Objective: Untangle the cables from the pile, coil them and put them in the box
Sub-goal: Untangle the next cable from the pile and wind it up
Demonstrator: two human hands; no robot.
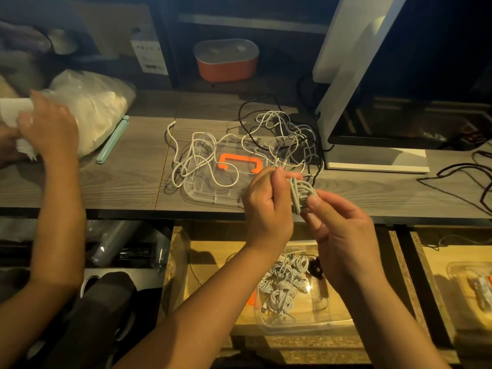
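Both hands [269,209] [343,235] grip coiled cable [302,194]; box [290,286] below.

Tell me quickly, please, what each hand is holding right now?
Left hand: closed on the strand end of the grey coiled cable.
Right hand: fingers pinching that same coil.

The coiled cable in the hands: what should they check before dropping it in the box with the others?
1. Coiled cable held by left hand and right hand: ok.
2. Loose end tucked in: cannot tell.
3. Clear box below is open, lid off on the desk: ok.
4. Room in the box beside the coiled bundles: ok.
5. Coil free from the tangled pile: cannot tell.
6. Another person's arm out of the way: ok.
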